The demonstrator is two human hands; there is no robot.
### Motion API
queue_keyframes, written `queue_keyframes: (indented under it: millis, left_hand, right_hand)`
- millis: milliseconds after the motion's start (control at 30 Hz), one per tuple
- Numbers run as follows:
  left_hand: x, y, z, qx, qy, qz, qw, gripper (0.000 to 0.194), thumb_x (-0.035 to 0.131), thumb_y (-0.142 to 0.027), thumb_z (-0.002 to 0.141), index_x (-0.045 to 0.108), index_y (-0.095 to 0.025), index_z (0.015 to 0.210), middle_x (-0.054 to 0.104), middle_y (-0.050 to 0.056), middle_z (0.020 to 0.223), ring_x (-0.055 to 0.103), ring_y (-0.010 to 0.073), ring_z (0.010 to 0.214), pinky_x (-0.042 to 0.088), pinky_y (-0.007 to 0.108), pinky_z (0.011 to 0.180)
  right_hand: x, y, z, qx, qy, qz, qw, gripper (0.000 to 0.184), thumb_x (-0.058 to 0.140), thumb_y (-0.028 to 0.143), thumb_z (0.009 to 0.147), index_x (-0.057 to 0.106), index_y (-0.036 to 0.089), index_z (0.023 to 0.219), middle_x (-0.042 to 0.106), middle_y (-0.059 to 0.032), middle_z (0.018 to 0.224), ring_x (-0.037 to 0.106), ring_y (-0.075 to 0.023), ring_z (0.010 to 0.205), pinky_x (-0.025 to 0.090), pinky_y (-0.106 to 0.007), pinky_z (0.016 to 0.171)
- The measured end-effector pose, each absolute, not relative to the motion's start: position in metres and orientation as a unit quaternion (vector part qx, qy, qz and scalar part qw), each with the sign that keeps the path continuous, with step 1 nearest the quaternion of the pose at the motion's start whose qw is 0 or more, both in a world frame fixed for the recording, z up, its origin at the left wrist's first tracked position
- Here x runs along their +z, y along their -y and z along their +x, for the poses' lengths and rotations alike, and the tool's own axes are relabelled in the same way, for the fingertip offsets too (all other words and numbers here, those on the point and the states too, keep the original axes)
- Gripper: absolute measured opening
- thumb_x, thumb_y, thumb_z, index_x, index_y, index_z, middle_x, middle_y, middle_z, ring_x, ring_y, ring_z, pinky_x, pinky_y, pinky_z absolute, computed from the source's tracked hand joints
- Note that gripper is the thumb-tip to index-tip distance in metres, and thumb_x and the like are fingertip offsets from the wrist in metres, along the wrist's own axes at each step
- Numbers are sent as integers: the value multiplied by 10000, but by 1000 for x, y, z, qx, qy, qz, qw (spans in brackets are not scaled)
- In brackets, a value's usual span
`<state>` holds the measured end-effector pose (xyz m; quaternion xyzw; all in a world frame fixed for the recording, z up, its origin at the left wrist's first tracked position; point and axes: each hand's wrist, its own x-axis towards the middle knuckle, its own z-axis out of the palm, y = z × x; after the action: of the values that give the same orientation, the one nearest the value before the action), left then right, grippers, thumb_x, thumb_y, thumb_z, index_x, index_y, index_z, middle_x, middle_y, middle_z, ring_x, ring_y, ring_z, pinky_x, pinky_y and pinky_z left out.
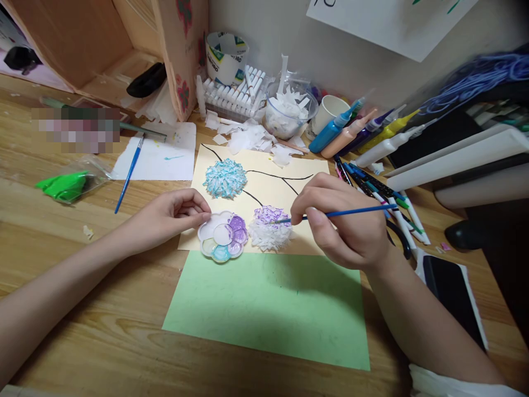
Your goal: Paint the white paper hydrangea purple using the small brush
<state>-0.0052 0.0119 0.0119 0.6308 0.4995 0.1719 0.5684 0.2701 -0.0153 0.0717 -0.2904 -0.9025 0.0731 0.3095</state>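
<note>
My right hand (343,220) grips a blue-handled paintbrush (355,210), its bristles touching a white paper-scrap flower (270,234) whose upper part is purple. My left hand (185,212) pinches the edge of a flower-shaped paint palette (210,226), which has purple, turquoise and pale yellow paint in its wells. Both the palette and the flower lie over a cream sheet (264,160) with black branch lines drawn on it. Up and to the left on that sheet is a turquoise and white paper flower (225,178). A green sheet (268,309) lies nearest me.
Torn white paper (252,135) and a plastic cup of scraps (289,113) sit at the back. Paint bottles (334,129) lean at the back right, above several pens (380,193). Another paintbrush (130,173) rests at left beside a green packet (61,186). A phone (452,295) lies at right.
</note>
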Motion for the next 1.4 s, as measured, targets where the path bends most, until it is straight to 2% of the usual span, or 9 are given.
queue_keyframes:
  millis: [267, 1033, 1133, 1300, 1400]
  left_hand:
    - [10, -12, -7, 169, -499, 638, 561, 258, 727, -417, 736, 630, -192, 817, 636, -11, 726, 582, 135, 672, 460, 203, 589]
    - [8, -12, -7, 179, -495, 622, 579, 246, 741, -382, 734, 629, -179, 814, 618, -23, 708, 557, 123, 661, 431, 195, 582]
    - [7, -11, -8, 187, -493, 617, 584, 256, 722, -404, 756, 630, -173, 817, 608, -24, 701, 546, 117, 654, 417, 194, 575]
    - [7, -10, -9, 190, -492, 602, 599, 283, 733, -414, 752, 627, -161, 820, 601, -23, 695, 538, 112, 656, 406, 199, 588]
    - [8, -11, -10, 194, -490, 599, 603, 307, 739, -432, 744, 630, -157, 828, 605, -18, 707, 541, 114, 659, 408, 210, 599]
  right_hand:
    - [73, 15, 270, 75, 908, -290, 292, 206, 412, 93, 877, 505, 235, 759, 608, -15, 656, 508, -163, 617, 455, -329, 586]
    - [74, 16, 270, 79, 908, -280, 302, 234, 408, 79, 875, 520, 227, 732, 592, -10, 634, 493, -149, 599, 439, -308, 569]
    - [74, 17, 272, 99, 879, -286, 368, 244, 393, 105, 898, 554, 217, 753, 599, -10, 647, 512, -147, 619, 431, -305, 591]
    - [63, 21, 275, 98, 723, -348, 589, 311, 396, 242, 967, 616, 221, 748, 603, 1, 645, 533, -146, 622, 424, -325, 639]
    - [47, 31, 281, 131, 644, -412, 630, 295, 407, 269, 977, 665, 215, 846, 623, -2, 713, 575, -145, 653, 421, -304, 591]
